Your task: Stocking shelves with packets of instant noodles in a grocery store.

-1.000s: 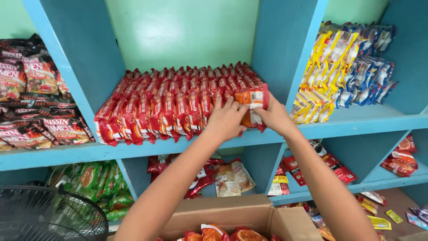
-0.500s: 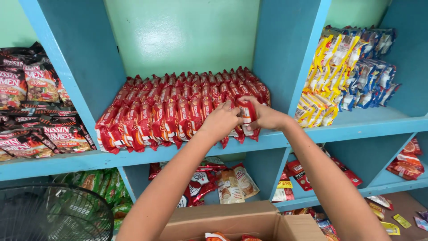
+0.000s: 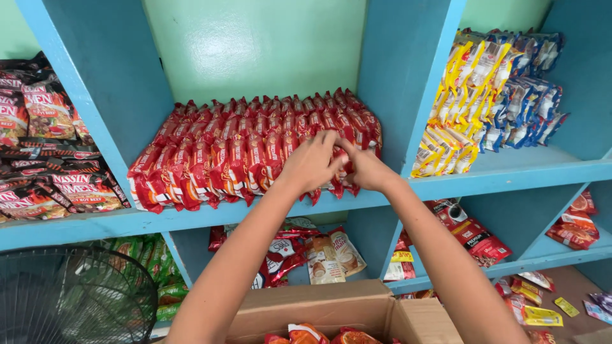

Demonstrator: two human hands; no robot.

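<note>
Left hand [image 3: 310, 164] and right hand [image 3: 368, 168] meet at the right end of the red packets [image 3: 248, 150]. Fingers curled and pressed among the packet tops, fingertips touching each other; cannot tell if any single packet is pinched. Packets stand in tight rows, leaning back, on the blue shelf [image 3: 210, 215], middle bay. Dark packets [image 3: 44, 159] in the left bay, yellow and blue packets [image 3: 491, 95] in the right. Below: open cardboard box [image 3: 331, 312] with orange packets inside, fan [image 3: 70, 299] lower left.
</note>
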